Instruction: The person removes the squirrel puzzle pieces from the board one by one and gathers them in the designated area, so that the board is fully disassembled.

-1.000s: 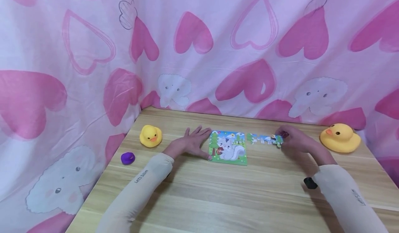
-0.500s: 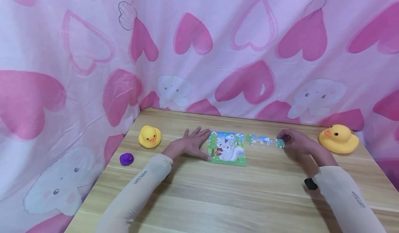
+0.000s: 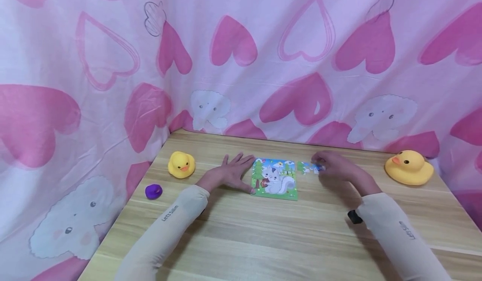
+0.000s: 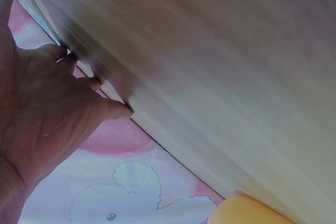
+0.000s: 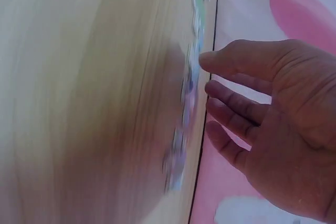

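A square picture puzzle (image 3: 276, 180) of a grey squirrel among trees lies flat on the wooden table. My left hand (image 3: 233, 174) rests at its left side with spread fingers, fingertips by the upper left corner and thumb by the lower left corner. Right of the puzzle, a row of small jigsaw pieces (image 3: 302, 168) with trees and sky extends under my right hand (image 3: 333, 166), which partly hides it. In the right wrist view the thumb (image 5: 215, 62) and loosely bent fingers stand apart, close over the blurred row of pieces (image 5: 177, 163).
A yellow rubber duck (image 3: 181, 164) and a small purple duck (image 3: 153, 191) stand on the left of the wooden table (image 3: 263, 239). A larger yellow duck (image 3: 409, 167) is at the right. Behind the table hangs a pink heart-patterned curtain (image 3: 233, 84).
My right hand has moved left from the right-hand piece to over the middle of the row, after shifting that piece slightly right. My left hand has stayed beside the puzzle.
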`<state>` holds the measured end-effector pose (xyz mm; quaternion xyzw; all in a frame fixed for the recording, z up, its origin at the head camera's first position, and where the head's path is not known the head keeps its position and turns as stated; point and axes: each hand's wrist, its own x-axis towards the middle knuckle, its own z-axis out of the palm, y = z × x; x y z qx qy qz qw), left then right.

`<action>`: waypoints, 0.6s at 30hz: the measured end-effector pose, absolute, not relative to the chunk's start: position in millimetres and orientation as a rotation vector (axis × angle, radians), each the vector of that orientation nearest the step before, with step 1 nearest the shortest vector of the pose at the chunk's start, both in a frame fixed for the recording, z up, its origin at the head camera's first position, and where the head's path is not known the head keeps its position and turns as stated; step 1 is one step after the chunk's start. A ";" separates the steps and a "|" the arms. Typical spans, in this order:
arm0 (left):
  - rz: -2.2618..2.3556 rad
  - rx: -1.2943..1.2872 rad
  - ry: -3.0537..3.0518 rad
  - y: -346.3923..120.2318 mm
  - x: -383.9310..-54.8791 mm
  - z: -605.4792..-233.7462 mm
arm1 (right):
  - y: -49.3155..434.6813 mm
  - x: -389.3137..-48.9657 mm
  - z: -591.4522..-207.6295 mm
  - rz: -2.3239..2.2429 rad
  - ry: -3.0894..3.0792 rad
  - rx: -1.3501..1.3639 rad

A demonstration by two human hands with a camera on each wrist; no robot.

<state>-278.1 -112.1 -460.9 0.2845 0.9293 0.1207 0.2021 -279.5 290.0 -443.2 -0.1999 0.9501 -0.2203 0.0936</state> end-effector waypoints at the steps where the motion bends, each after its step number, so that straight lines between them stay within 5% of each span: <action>1: 0.341 0.792 2.592 -112.0 -278.3 -460.8 | 284.3 -279.7 -443.8 -0.671 2.820 -0.599; 18: 0.352 0.784 2.582 -111.9 -280.5 -463.2 | 184.9 -259.0 -447.8 -0.912 2.599 -0.687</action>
